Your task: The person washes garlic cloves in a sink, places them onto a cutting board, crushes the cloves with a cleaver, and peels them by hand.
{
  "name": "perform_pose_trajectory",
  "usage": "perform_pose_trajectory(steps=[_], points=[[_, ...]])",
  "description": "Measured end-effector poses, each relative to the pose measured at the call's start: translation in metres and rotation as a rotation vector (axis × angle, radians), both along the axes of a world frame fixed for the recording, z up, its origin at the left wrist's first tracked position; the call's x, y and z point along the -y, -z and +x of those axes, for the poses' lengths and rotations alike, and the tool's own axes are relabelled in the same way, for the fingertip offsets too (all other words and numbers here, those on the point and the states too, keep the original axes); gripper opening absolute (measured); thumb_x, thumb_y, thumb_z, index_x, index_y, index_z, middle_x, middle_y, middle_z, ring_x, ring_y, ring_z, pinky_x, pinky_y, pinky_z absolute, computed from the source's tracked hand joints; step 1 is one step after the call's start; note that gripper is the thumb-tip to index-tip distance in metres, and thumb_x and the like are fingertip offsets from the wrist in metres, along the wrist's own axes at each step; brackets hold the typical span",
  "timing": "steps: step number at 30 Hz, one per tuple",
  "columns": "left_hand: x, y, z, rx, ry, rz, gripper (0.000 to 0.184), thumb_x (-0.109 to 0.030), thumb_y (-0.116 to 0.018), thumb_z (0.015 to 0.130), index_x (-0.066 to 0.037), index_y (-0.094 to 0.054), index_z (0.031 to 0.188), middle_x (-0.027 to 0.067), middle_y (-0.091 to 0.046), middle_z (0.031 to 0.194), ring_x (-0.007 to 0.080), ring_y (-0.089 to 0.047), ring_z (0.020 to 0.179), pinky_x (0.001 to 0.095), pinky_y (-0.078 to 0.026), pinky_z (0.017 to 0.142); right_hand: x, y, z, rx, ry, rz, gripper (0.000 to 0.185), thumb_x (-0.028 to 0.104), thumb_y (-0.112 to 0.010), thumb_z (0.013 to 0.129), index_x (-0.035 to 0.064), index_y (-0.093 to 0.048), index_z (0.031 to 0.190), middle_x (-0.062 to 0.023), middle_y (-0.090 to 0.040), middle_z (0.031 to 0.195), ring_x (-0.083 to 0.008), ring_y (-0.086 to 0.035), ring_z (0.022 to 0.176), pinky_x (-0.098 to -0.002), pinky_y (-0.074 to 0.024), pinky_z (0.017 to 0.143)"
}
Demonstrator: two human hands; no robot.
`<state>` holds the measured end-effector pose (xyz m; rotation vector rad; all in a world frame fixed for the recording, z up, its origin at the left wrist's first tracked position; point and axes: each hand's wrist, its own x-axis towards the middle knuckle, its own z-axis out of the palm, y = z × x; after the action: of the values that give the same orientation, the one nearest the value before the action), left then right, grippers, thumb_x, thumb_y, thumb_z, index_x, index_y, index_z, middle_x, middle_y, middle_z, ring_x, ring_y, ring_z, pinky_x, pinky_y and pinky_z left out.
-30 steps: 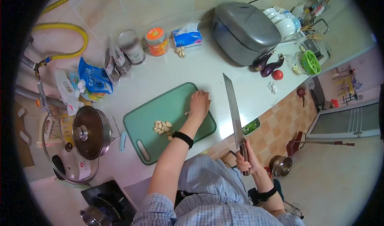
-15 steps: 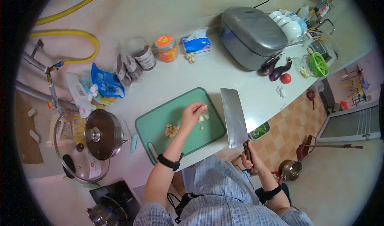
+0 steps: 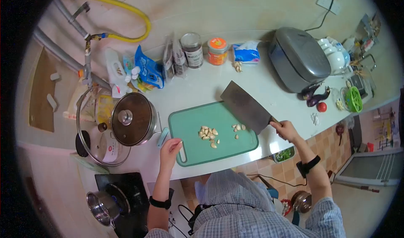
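Note:
In the head view, my right hand [image 3: 287, 131] grips the handle of a wide cleaver [image 3: 246, 105], whose blade slants over the right end of the green cutting board [image 3: 189, 120]. My left hand [image 3: 170, 148] is by the board's left handle slot, fingers pinched together. A tiny pale bit shows at those fingertips, too small to name. Unpeeled-looking garlic cloves [image 3: 206, 132] lie in a heap on the middle of the board, a couple apart from it. Several paler cloves [image 3: 238, 127] sit near the blade.
Behind the board stand a jar with an orange lid [image 3: 217, 53], a dark jar [image 3: 192, 50], a tissue pack [image 3: 246, 53], a garlic bulb [image 3: 238, 66] and a grey rice cooker [image 3: 299, 61]. To the left are a lidded pot [image 3: 134, 119] and a stove [image 3: 126, 196].
My left hand has moved from the board's right part to its left front corner. My right hand has raised the cleaver from beside the board to over its right end. The view has shifted.

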<state>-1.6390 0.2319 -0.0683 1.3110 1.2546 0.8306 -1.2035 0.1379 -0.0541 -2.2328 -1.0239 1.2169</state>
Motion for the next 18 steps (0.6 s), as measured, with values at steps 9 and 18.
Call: perform_pose_trajectory(steps=[9,18], points=[[0.02,-0.03,-0.022,0.084,-0.069,-0.136,0.017,-0.01,-0.056,0.084,0.003,-0.058,0.095,0.0062,-0.06,0.085,0.0121,-0.057,0.08,0.0235,-0.045,0.074,-0.089,0.007,0.021,0.019,-0.321,-0.12,0.059,0.059,-0.058,0.072,0.0041,-0.051,0.05,-0.0045,-0.046,0.044,-0.0134,-0.044,0.035,-0.0275,-0.0352,0.036],[0.007,-0.026,-0.002,0.064,0.008,-0.189,0.017,-0.009,-0.055,0.084,0.003,-0.058,0.095,0.0081,-0.061,0.083,0.0147,-0.059,0.076,0.0255,-0.048,0.072,-0.087,0.057,0.025,0.756,-0.642,0.367,0.03,0.033,-0.056,0.078,0.0046,-0.053,0.086,-0.0128,-0.058,0.087,-0.0296,-0.055,0.084,-0.0381,-0.0444,0.073]])
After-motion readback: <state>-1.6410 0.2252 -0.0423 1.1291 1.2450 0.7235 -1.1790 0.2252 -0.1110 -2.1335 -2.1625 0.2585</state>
